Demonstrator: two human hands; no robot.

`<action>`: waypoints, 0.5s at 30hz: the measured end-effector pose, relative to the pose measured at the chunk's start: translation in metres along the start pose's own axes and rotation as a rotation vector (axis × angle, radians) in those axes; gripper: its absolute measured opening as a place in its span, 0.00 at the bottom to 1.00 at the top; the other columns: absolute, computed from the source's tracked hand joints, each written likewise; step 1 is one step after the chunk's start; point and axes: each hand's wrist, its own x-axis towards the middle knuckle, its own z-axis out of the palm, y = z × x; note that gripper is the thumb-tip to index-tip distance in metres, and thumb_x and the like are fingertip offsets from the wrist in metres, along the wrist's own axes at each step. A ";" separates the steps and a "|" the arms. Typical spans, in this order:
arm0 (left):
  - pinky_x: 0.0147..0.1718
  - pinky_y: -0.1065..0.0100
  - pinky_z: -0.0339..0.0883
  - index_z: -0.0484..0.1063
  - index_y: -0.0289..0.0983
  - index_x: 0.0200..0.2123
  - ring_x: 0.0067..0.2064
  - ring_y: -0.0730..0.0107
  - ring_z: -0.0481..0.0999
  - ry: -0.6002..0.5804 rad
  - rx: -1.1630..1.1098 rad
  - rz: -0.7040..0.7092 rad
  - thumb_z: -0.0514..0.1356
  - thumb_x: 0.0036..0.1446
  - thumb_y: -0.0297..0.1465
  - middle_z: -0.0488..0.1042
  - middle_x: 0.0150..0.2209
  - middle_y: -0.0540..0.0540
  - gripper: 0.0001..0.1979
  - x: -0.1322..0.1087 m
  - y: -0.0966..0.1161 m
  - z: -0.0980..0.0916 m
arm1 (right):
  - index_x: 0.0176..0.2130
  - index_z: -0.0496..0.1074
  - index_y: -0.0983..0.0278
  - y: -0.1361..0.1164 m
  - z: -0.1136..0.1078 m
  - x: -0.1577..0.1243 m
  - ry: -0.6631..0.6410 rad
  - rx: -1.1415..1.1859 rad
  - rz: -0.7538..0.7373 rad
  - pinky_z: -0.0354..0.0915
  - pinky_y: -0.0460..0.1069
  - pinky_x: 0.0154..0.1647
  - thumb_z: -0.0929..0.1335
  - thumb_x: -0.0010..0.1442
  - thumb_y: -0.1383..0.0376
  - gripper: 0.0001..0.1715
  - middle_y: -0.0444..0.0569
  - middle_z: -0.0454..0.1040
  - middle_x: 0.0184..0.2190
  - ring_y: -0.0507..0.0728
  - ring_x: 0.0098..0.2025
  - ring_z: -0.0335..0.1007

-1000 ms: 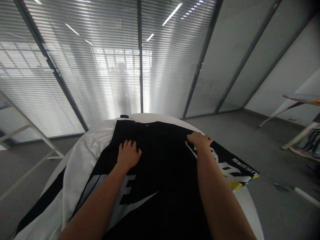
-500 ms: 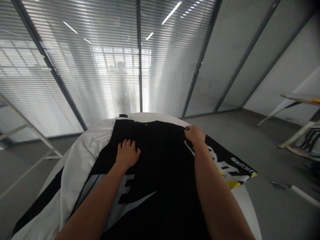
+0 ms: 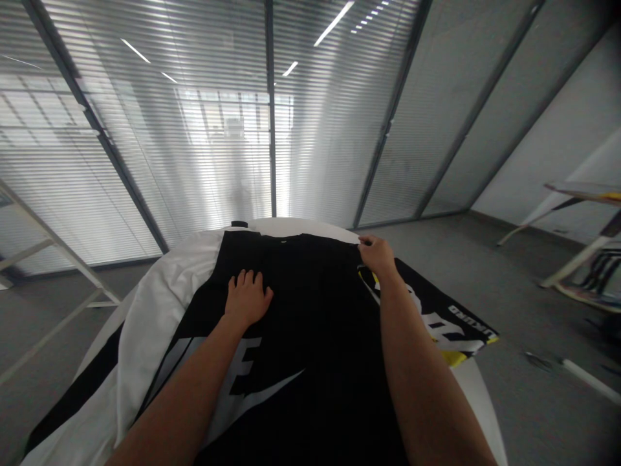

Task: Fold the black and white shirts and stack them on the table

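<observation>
Left hand (image 3: 248, 299) spread flat on a black shirt (image 3: 315, 298), grey "E" (image 3: 248, 349) and Nike swoosh (image 3: 272, 390) below it; right hand (image 3: 376, 255) pinches the shirt's upper edge, "KURO" lettering (image 3: 471, 321) to its right.

Daylight glows through the venetian blinds (image 3: 317, 162); strip-light reflections (image 3: 334, 23) glare above. The floor (image 3: 417, 252) lies dim; the top-right corner is vignetted.

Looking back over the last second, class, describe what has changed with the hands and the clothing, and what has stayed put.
The right hand has moved forward and slightly left, to the far shoulder edge of the black shirt, where it now seems to pinch the fabric. The left hand stays spread on the shirt; the white garment and printed cloth lie much as before.
</observation>
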 end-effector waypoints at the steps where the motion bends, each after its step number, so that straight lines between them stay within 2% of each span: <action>1: 0.60 0.46 0.49 0.66 0.35 0.59 0.64 0.47 0.58 -0.005 0.000 -0.003 0.47 0.62 0.42 0.65 0.61 0.35 0.27 0.000 0.000 -0.001 | 0.51 0.76 0.63 0.000 -0.001 0.000 0.007 0.015 0.021 0.62 0.51 0.55 0.64 0.58 0.65 0.22 0.53 0.78 0.48 0.61 0.52 0.71; 6: 0.60 0.46 0.50 0.66 0.35 0.59 0.64 0.47 0.58 -0.016 -0.005 -0.007 0.47 0.62 0.42 0.65 0.61 0.35 0.27 0.000 0.001 -0.002 | 0.50 0.76 0.65 0.001 -0.005 0.001 0.082 0.031 0.073 0.62 0.52 0.55 0.63 0.59 0.64 0.22 0.55 0.78 0.47 0.62 0.52 0.72; 9: 0.60 0.46 0.49 0.66 0.35 0.59 0.64 0.47 0.58 -0.001 -0.007 0.001 0.47 0.62 0.42 0.65 0.61 0.34 0.27 0.000 0.000 -0.001 | 0.51 0.76 0.64 -0.004 -0.004 -0.002 0.134 0.036 0.006 0.62 0.51 0.56 0.63 0.60 0.65 0.22 0.53 0.78 0.48 0.60 0.53 0.71; 11: 0.60 0.46 0.50 0.66 0.34 0.59 0.64 0.46 0.58 0.002 -0.007 0.008 0.47 0.62 0.42 0.65 0.61 0.34 0.27 0.000 0.000 0.000 | 0.51 0.76 0.63 -0.013 -0.002 -0.007 0.128 0.062 -0.096 0.61 0.50 0.57 0.62 0.60 0.67 0.22 0.50 0.77 0.49 0.58 0.54 0.71; 13: 0.60 0.45 0.50 0.66 0.33 0.59 0.64 0.45 0.58 -0.002 -0.005 0.010 0.47 0.62 0.42 0.65 0.61 0.33 0.28 0.000 0.000 0.000 | 0.51 0.76 0.63 -0.026 0.001 -0.014 0.045 0.111 -0.229 0.59 0.49 0.59 0.62 0.59 0.70 0.23 0.48 0.77 0.50 0.56 0.54 0.70; 15: 0.60 0.46 0.50 0.66 0.34 0.59 0.64 0.46 0.58 -0.005 -0.002 0.007 0.47 0.62 0.42 0.65 0.61 0.34 0.27 0.000 0.000 0.000 | 0.51 0.76 0.62 -0.038 0.004 -0.022 -0.162 0.182 -0.356 0.60 0.49 0.59 0.62 0.57 0.71 0.24 0.46 0.77 0.50 0.56 0.55 0.70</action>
